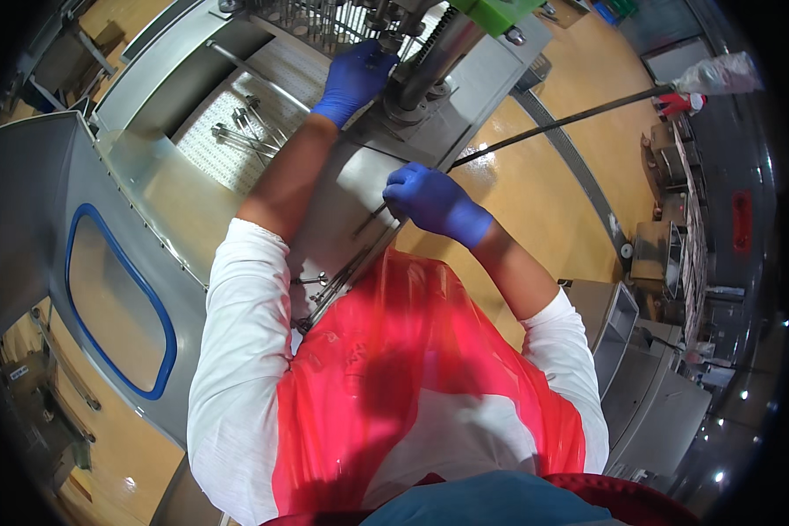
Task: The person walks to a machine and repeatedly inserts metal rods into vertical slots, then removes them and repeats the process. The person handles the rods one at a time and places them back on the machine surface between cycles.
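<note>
My left hand (pixel 355 81), in a blue glove, is up at the machine's metal mechanism (pixel 393 39), its fingers closed around a small metal fitting there; the fingertips are partly hidden. My right hand (pixel 434 203), also blue-gloved, is closed in a fist above the machine's near edge. A thin dark rod (pixel 370 221) sticks out of that fist toward the steel surface (pixel 346 188). Several thin metal rods with end fittings (pixel 337 285) lie by the edge at my apron. More metal rods (pixel 252 130) rest on the white perforated surface (pixel 206 131) left of my left forearm.
A long dark pole (pixel 561 128) with a plastic-wrapped end (pixel 719 74) slants across at the right. A thick steel column (pixel 443 57) under a green part (pixel 495 13) stands beside my left hand. A grey panel with a blue-rimmed opening (pixel 168 324) is at left.
</note>
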{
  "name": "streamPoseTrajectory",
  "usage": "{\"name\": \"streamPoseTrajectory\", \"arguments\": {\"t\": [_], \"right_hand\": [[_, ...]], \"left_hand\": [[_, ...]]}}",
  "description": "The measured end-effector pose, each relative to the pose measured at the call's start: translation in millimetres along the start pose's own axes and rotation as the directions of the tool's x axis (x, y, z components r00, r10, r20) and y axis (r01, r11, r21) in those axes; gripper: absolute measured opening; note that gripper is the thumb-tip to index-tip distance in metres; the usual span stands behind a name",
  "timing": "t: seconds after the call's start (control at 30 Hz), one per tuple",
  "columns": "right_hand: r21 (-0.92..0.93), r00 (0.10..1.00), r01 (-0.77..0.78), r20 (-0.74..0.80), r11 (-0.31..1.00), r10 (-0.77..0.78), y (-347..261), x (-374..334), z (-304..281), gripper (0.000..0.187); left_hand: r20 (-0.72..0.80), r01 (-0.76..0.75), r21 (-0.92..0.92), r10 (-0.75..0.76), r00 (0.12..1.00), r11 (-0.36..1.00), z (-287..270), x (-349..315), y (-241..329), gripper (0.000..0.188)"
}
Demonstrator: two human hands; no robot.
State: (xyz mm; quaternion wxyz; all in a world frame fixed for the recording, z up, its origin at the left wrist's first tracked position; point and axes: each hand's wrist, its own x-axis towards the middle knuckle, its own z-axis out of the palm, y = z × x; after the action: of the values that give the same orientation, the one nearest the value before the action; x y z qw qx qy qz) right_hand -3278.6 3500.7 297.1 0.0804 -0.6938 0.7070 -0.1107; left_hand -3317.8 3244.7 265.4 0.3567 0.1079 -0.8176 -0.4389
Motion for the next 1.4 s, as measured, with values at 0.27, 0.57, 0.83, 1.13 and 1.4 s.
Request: {"name": "streamPoseTrajectory", "arguments": {"t": [0.27,0.57,0.83,1.13,1.4], "right_hand": [[0.193,0.971,-0.239,0.047,0.952,0.234,-0.7,2.2,-10.5,0.010],[0.159,0.995,-0.081,-0.044,0.984,0.089,-0.5,3.1,0.7,0.012],[0.041,0.870,-0.372,-0.333,0.927,0.364,37.9,2.4,10.1,0.035],[-0.150,0.908,-0.396,-0.209,0.906,0.362,32.0,9.5,-13.1,0.019],[-0.165,0.537,-0.396,-0.840,0.903,0.082,-16.6,79.7,-93.4,0.022]], "left_hand": [[0.171,0.039,0.025,-0.043,0.984,0.999,-22.5,13.1,1.0,0.042],[0.109,0.000,0.031,-0.003,0.994,1.000,-17.3,10.0,-2.4,0.043],[0.101,0.044,0.045,-0.049,0.994,0.998,-18.5,7.7,2.4,0.044],[0.132,0.079,-0.086,-0.068,0.989,0.993,-10.7,8.6,0.1,0.034],[0.112,0.095,-0.055,-0.088,0.990,0.994,-18.3,5.5,2.6,0.033]]}}
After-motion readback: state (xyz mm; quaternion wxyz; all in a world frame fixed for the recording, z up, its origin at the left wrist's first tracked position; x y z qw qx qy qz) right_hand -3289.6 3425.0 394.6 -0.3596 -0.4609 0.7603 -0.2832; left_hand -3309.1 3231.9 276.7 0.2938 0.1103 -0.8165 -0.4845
